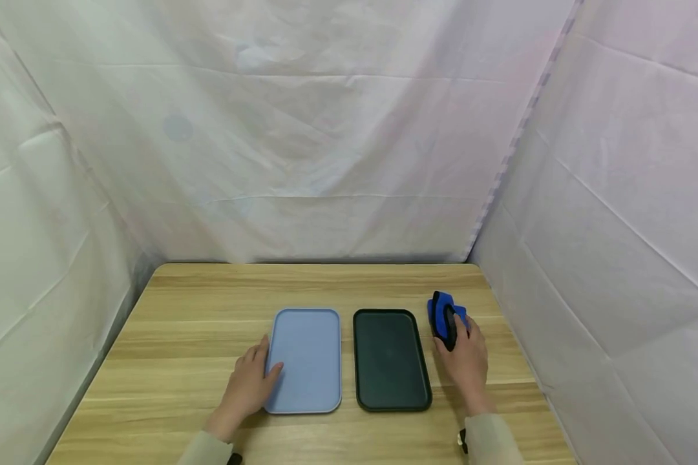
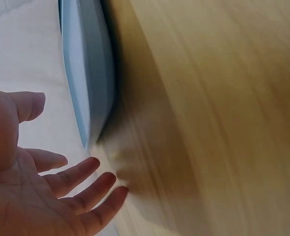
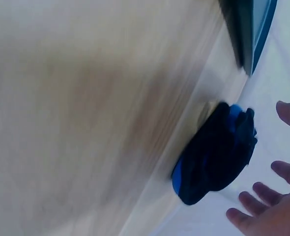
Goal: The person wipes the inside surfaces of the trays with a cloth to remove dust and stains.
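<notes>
A light blue tray lies on the wooden table, and a dark green tray lies to its right. My left hand is at the left edge of the blue tray, thumb over its rim in the head view; the left wrist view shows loosely spread fingers beside the tray's side. A folded blue and black fabric item lies right of the green tray. My right hand reaches over its near end, and in the right wrist view its fingers are apart around nothing, close to the dark bundle.
The wooden table has pale fabric walls behind it and on both sides. The right-hand fabric wall stands close to the table's right edge. Bare wood shows between the two trays and behind them.
</notes>
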Motion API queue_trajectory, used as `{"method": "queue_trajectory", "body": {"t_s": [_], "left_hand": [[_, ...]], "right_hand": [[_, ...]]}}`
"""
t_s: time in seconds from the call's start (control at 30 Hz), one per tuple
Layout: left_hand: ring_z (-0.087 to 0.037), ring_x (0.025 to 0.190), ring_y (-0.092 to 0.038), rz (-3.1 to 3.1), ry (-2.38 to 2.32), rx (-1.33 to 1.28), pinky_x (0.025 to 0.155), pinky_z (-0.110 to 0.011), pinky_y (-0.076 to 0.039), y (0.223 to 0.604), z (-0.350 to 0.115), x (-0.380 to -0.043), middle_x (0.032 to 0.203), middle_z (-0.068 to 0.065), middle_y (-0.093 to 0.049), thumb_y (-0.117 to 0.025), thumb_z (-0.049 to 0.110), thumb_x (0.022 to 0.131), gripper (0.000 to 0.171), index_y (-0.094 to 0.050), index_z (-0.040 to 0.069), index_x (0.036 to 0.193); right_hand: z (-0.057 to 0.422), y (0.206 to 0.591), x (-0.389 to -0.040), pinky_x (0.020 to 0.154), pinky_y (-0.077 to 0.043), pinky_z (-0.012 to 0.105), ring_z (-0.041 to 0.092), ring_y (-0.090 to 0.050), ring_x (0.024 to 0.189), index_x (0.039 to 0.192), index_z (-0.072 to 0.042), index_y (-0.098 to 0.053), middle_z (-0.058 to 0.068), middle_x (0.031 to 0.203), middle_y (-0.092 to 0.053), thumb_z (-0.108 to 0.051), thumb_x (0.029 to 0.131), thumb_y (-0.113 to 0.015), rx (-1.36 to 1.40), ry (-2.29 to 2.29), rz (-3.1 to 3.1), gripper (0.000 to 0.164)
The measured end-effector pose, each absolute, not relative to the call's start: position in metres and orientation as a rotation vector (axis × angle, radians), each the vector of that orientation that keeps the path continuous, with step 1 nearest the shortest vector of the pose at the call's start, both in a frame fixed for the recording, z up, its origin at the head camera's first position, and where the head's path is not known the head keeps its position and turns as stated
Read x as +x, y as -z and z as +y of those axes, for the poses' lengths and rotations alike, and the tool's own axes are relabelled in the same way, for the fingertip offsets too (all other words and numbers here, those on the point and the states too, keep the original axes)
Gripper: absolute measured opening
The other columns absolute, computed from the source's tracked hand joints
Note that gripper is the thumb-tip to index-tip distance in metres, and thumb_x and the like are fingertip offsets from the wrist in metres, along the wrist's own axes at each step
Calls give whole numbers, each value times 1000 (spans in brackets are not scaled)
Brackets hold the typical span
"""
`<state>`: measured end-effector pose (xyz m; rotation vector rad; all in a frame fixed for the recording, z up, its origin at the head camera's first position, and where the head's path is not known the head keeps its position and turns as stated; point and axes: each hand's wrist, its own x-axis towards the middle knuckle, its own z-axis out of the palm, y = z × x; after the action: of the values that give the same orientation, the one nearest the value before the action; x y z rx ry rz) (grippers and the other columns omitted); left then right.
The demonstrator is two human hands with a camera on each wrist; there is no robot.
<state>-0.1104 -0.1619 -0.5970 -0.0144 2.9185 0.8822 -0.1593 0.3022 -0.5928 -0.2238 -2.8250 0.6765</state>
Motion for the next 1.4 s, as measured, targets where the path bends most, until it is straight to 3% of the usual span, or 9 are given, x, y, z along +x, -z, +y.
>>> {"method": "queue_trajectory", "body": {"t_s": [0.17,0.27,0.4,0.53,0.63,0.8,1.03,1.23,1.4], "left_hand": [[-53,124,-53,2902,-914,-42,99,-64,-48,599,-171,-110,145,-33,-50,-61,32,104,76,-26,-5,160],[-38,102,-60,2863,-968,-62,84,-51,-54,600,-174,-111,124,-25,-60,-62,29,103,75,-27,-7,160],[-22,81,-58,2777,-1017,-96,66,-37,-50,603,-177,-112,104,-16,-65,-61,26,104,73,-28,-10,158],[-41,106,-70,2748,-974,-97,86,-52,-57,607,-178,-109,125,-32,-67,-56,26,106,67,-32,-12,156],[-50,123,-62,2746,-946,-81,99,-61,-51,609,-178,-108,133,-34,-63,-52,24,107,64,-31,-10,157],[-37,102,-72,2755,-907,-65,92,-58,-54,609,-177,-110,122,-26,-71,-50,23,107,60,-34,-4,158],[-19,78,-62,2747,-890,-72,76,-47,-54,608,-176,-112,111,-17,-75,-51,23,107,59,-36,0,159],[-20,79,-61,2750,-878,-71,77,-47,-53,607,-176,-112,117,-20,-74,-51,23,107,58,-37,0,159],[-20,77,-61,2746,-874,-71,74,-45,-53,604,-175,-112,118,-22,-73,-50,23,108,58,-37,2,159]], "right_hand": [[315,593,-167,107,-31,75,61,-26,143,165,-5,-21,35,163,-17,-43,95,-72,-345,-676,-2963,94],[319,593,-172,104,-31,78,65,-25,141,166,-5,-14,38,162,-13,-46,94,-71,-387,-697,-3018,101],[319,594,-176,100,-34,79,67,-27,138,167,-7,-5,41,160,-12,-53,94,-69,-419,-726,-3099,108],[317,596,-180,97,-37,76,67,-29,133,167,-9,-1,43,157,-14,-58,94,-66,-421,-732,-3182,110],[316,599,-182,95,-38,74,67,-31,130,167,-9,-2,44,153,-18,-56,96,-65,-419,-699,-3202,107],[318,604,-185,90,-41,70,64,-37,123,167,-9,-7,45,147,-26,-46,98,-66,-405,-609,-3187,98],[324,609,-188,85,-48,66,62,-48,115,165,-7,-21,42,140,-35,-24,99,-67,-315,-568,-3157,83],[326,607,-192,83,-51,66,58,-61,102,157,-3,-38,39,130,-49,-16,94,-72,-291,-578,-3099,72],[327,606,-192,87,-51,66,57,-61,107,156,-5,-39,38,133,-50,-15,96,-71,-328,-593,-3095,69]]}}
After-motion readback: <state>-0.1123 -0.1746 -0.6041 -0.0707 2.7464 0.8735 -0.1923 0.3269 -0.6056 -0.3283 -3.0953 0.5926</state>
